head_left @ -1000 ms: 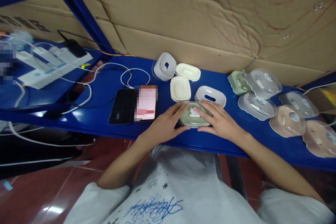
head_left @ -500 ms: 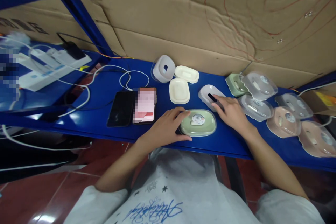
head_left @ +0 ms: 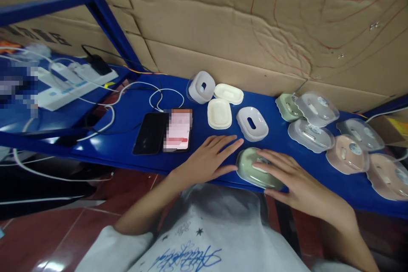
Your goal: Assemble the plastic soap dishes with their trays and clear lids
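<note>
A green soap dish (head_left: 251, 162) under a clear lid lies at the table's front edge. My right hand (head_left: 291, 174) grips it from the right, fingers over the lid and thumb at the near side, covering most of its label. My left hand (head_left: 212, 157) is open at the dish's left, fingers spread, thumb tip close to its end; contact is unclear. Just beyond my hands sits a pale lilac dish part (head_left: 252, 123) with an oval slot. Left of that lie a cream tray (head_left: 219, 114) and a second cream tray (head_left: 228, 93).
Another lilac part (head_left: 202, 87) leans by a clear lid at the back. Several lidded dishes, including a peach one (head_left: 347, 154), stand at the right. Two phones, one dark (head_left: 149, 133) and one lit (head_left: 179, 129), lie left. White cables run to a power strip (head_left: 73, 87).
My right hand has left the lilac part and come onto the green dish, which has shifted right and turned slightly. The lilac part has turned. My left hand has let go of the dish.
</note>
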A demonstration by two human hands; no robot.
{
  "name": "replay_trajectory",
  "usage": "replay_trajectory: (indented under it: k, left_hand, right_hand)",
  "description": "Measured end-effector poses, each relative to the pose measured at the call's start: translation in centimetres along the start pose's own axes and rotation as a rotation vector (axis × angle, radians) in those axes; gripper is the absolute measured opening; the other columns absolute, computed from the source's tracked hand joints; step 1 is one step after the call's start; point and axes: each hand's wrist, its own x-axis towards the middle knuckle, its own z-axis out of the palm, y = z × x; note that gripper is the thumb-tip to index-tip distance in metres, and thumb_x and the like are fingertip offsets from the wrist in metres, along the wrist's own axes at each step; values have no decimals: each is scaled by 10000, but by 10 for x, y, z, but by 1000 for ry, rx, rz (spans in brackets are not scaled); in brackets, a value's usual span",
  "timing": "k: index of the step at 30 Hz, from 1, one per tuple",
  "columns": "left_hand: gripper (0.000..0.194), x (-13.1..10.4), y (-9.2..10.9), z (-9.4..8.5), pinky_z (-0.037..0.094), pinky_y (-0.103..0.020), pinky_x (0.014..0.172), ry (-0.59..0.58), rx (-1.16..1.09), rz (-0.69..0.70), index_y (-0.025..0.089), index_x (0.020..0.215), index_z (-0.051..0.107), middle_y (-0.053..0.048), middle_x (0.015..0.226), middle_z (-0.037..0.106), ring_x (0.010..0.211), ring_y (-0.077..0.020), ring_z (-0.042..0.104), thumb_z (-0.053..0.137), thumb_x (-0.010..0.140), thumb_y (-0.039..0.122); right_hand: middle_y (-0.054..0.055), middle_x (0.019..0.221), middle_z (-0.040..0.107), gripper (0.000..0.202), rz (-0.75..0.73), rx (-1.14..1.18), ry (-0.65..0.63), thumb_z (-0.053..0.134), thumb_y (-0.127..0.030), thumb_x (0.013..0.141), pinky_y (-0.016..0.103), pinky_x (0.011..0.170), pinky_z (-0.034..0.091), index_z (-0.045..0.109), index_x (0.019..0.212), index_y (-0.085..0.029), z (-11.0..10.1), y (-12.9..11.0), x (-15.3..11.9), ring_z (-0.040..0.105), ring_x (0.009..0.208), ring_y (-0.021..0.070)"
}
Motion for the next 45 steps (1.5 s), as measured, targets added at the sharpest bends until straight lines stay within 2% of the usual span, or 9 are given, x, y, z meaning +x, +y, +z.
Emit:
replay_trajectory:
  k: [5,11,16,19,23,27,33,40,45]
  left_hand:
    - [544,9,9,-11,359,-546,1275,-81,213,-53,203,1671,337,-166,1751,363,1574,-335,435,421,1155,354]
    - [511,25,-11,-17,412,-572,1196,-175,322,-174,169,1600,451,-216,1623,525,1482,-383,538,504,1096,235]
    - [367,58,-26,-31,506,-481,1004,-264,340,-164,124,1409,605,-189,1285,720,1203,-346,697,437,1089,184]
    - [331,71,-29,-34,522,-487,978,-314,384,-230,81,1332,643,-213,1256,717,1184,-370,707,485,1044,121]
    - [383,74,-27,-33,574,-424,920,-408,178,-174,121,1383,629,-178,1290,722,1175,-343,731,608,1001,129]
    - [704,74,-29,-34,505,-405,1144,-349,-89,62,266,1568,490,-113,1568,581,1441,-278,591,691,925,60]
    - [987,74,-54,-26,299,-642,1280,-106,142,-7,280,1679,314,-215,1785,230,1649,-422,265,845,857,150]
    - [443,71,-61,-19,469,-472,1136,-245,171,2,207,1420,644,-156,1521,622,1417,-334,588,726,1016,369]
    - [395,75,-67,-28,415,-537,1194,-32,181,-131,200,1467,629,-162,1512,637,1418,-326,590,481,1123,325]
  right_hand:
    - [119,1664,502,660,201,-217,213,561,-589,1045,679,1072,568,432,1652,-364,12,28,-36,560,1454,428]
    - [211,1534,609,627,317,-440,390,479,-544,1082,650,1052,553,476,1622,-226,8,76,34,611,1374,451]
    - [204,1615,546,611,159,-360,428,420,-454,1119,665,1232,375,404,1663,-175,14,55,98,478,1525,412]
    - [193,1556,606,710,-5,-270,325,499,-538,1094,609,1265,361,356,1686,-172,31,36,105,548,1468,357]
    - [163,1341,731,527,22,-209,346,525,-477,1092,578,1173,463,577,1533,-193,41,47,97,674,1267,336]
    - [131,1322,749,408,111,-70,487,501,-411,1102,541,1079,533,666,1431,-235,34,70,90,698,1227,320]
    - [93,1354,755,370,40,14,462,500,-386,1115,524,1148,470,656,1433,-277,39,41,95,701,1260,282]
    - [107,1465,698,358,-79,-24,310,504,-333,1116,584,1284,290,602,1448,-244,50,28,103,604,1435,283]
    - [81,1450,708,370,-66,27,288,470,-244,1095,603,1299,293,618,1433,-267,44,42,99,590,1455,268]
